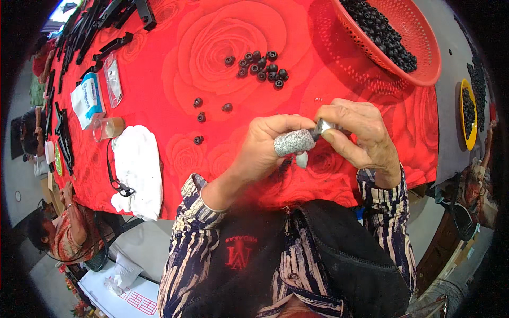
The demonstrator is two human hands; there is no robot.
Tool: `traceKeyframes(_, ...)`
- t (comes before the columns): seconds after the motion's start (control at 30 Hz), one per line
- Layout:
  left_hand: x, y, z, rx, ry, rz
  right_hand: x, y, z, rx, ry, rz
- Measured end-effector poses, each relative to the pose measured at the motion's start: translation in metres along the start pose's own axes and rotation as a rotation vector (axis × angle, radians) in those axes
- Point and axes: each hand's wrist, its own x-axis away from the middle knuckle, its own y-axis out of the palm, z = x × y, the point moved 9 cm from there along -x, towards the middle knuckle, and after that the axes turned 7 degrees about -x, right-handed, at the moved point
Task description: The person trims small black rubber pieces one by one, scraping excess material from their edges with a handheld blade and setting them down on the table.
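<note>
Near the front edge of the rose-printed red tabletop (159,90), the left hand (265,139) and right hand (366,132) both pinch a small dark-and-silvery piece (319,129) (its shape mostly hidden). A red basket (426,58) sits by the right edge; beyond the left, another person (77,230).

Tblcloth (175,106) was red w/ tonal rose print; basket (426,74) orange-red; sm. parts (262,76) blk; held pc. (318,129) dk. Finger wrap (295,143) was spkld gry/wht. Sleeves (183,265) had navy & cream streaks; vest (344,249) was blk w/ red lettering. Crumpled cloth (138,169) was wht, pkt (89,98) wht & blue, oval tray (471,143) ylw.
</note>
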Motion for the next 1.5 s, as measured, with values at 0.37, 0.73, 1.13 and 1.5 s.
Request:
traceKeyframes(0.37, -0.012, -0.023, 0.016, 0.159, 0.112, 0.056, 0.021, 0.034, 0.004, -0.041, -0.145, -0.168)
traceKeyframes(0.73, -0.002, -0.004, -0.025, 0.235, -0.077, 0.119, 0.016, 0.005, -0.010, 0.134, -0.170, 0.233)
traceKeyframes(1.13, -0.002, 0.004, -0.035, 0.330, -0.202, -0.018, 0.022, 0.006, -0.020, 0.219, -0.273, 0.255)
traceKeyframes(1.5, -0.003, -0.002, -0.028, 0.200, -0.155, -0.014, 0.022, 0.007, -0.012, 0.162, -0.221, 0.251)
